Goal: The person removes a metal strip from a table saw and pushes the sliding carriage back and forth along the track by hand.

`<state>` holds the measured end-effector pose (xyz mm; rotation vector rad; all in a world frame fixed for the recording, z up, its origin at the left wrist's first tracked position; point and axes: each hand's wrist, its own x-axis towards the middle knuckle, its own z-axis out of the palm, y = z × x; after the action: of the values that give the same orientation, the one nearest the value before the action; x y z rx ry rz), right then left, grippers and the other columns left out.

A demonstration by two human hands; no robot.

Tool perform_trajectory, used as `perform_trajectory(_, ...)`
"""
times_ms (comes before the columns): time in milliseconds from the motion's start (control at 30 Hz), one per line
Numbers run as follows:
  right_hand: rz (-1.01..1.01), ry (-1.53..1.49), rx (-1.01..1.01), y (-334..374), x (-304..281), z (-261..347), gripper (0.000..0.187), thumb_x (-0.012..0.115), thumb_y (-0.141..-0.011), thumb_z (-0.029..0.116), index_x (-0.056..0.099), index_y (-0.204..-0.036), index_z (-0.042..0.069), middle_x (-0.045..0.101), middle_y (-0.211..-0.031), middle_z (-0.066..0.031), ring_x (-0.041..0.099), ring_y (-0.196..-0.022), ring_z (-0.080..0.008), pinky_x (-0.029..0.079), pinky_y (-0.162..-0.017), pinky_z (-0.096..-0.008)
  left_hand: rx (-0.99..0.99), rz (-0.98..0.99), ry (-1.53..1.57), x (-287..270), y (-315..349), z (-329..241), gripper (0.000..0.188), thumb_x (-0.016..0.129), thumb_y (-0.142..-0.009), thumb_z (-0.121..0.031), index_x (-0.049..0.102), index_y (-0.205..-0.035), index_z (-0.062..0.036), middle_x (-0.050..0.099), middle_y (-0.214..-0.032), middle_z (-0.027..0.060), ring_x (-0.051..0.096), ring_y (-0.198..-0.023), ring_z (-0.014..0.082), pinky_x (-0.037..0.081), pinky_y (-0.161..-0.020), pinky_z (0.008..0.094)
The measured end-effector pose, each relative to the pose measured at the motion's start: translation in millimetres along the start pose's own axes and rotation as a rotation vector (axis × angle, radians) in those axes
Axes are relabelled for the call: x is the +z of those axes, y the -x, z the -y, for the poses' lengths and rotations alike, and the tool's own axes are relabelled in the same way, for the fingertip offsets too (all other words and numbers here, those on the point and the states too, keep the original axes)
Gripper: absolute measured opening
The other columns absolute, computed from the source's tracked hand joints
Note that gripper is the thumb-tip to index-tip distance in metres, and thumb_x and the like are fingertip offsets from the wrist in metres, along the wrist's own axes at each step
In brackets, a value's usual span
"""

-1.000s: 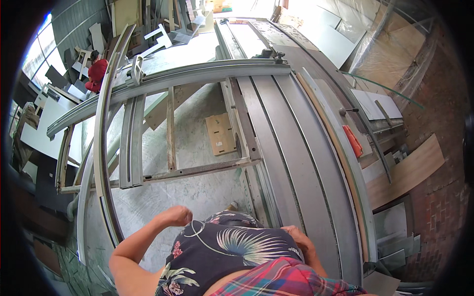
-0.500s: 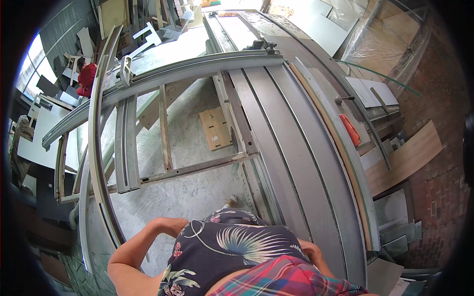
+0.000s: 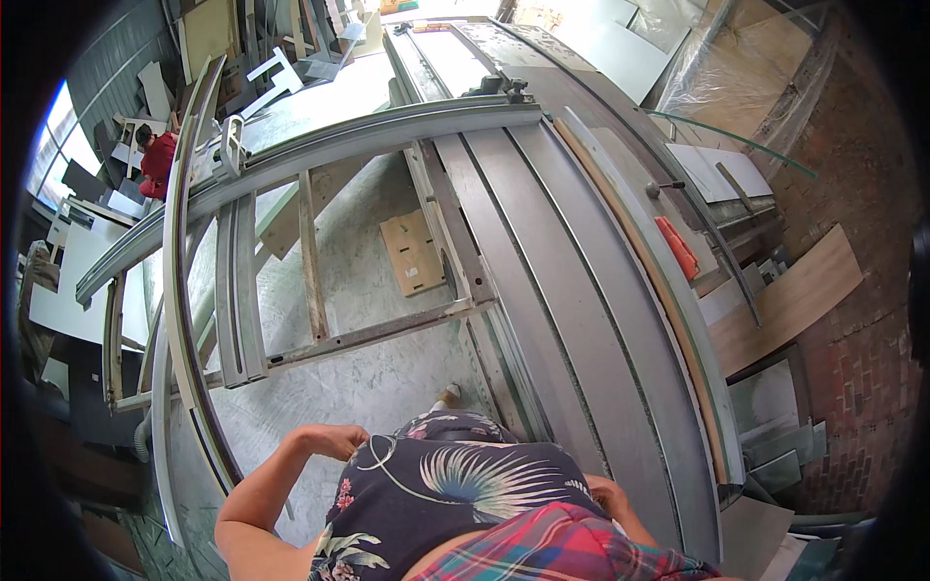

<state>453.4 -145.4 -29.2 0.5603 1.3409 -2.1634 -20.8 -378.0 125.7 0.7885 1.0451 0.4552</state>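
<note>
My left hand [image 3: 337, 442] is closed at the left side of my dark flowered garment [image 3: 465, 474], its fingers curled in against the cloth. A thin pale loop, either a cord or part of the print, runs across the fabric beside it. What the fingers hold is hidden. On the other side, my right hand [image 3: 612, 499] is bent in at my waist, also closed, with its fingertips partly behind the cloth. A red plaid cloth [image 3: 552, 542] lies over the lower part of the garment.
Along my right runs a sliding saw table [image 3: 572, 320] with long slots. Its metal frame [image 3: 387, 326] and crossbar fence [image 3: 368, 136] reach left. A wooden board [image 3: 412, 254] lies on the floor beneath. An orange-red object [image 3: 676, 247] rests right; a person in red [image 3: 158, 165] is far left.
My left hand has turned slightly and drawn a little outward from the garment's edge. The view has shifted slightly, moving the saw table a little leftward in the picture.
</note>
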Motion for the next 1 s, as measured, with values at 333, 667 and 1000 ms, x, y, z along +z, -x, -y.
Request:
perform_trajectory(333,-0.075,-0.024,-0.061,3.2,9.0,-26.5,0.047,0.065,-0.084,0.023,0.053,-0.121,-0.003,0.057,-0.118,-0.0048,0.048,-0.105,-0.0126,0.04,-0.09,-0.0286,0.061,0.072,0.191,-6.7,-13.7,16.0,0.021,0.07,-0.08,-0.012,0.064,-0.094,0.003,0.063,-0.088,-0.0048,0.052,-0.08,0.0064,0.046,-0.074,0.0249)
perform_trajectory(667,-0.173,-0.027,-0.129,11.2,8.4,-42.2,0.047,0.064,-0.084,0.023,0.053,-0.121,-0.004,0.056,-0.119,-0.0054,0.048,-0.105,-0.0129,0.04,-0.09,-0.0285,0.058,-0.04,0.154,2.1,-17.3,3.0,0.024,0.069,-0.08,-0.013,0.064,-0.098,0.0028,0.064,-0.095,-0.002,0.054,-0.083,0.0085,0.046,-0.077,0.0251)
perform_trajectory(1000,-0.237,-0.022,-0.187,11.7,10.3,-56.5,0.047,0.064,-0.085,0.023,0.053,-0.121,-0.004,0.056,-0.119,-0.006,0.049,-0.105,-0.0133,0.04,-0.09,-0.0283,0.065,0.017,0.53,-8.8,-29.6,-12.3,0.035,0.068,-0.081,-0.011,0.06,-0.112,0.0035,0.064,-0.104,0.0037,0.055,-0.088,0.0082,0.046,-0.083,0.0245)
